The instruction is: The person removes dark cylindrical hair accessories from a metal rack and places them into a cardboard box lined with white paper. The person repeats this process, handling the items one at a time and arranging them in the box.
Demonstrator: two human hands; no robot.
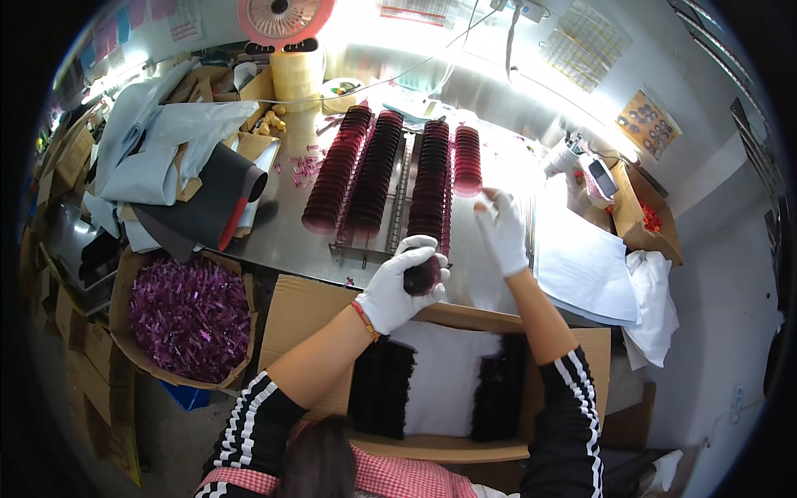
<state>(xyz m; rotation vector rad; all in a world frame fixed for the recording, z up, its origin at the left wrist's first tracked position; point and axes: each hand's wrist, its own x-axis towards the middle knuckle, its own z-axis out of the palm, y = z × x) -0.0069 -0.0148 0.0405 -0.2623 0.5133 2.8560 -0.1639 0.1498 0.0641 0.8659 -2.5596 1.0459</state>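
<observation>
My left hand (391, 291), in a white fingerless-tipped glove, is closed around a dark purple round lens (422, 277) above the near edge of the metal table; whether it holds one or a stack cannot be told. My right hand (505, 233), gloved alike, is raised with thumb and fingers apart. Its fingertips are just right of the near end of a short row of wine-red lenses (467, 160), with no lens visible in them. Left of that row stand a long dark lens row (427, 180), another dark row (375, 177) and a reddish one (337, 171), overlapping along a metal rack (400, 193).
Below the table edge, an open cardboard box (305, 324) holds dark stacked pieces (380, 389) and a white sheet (442, 380). A carton of purple plastic bits (190, 317) stands left. White sheets (579, 261) lie right; a pink fan (283, 18) stands behind.
</observation>
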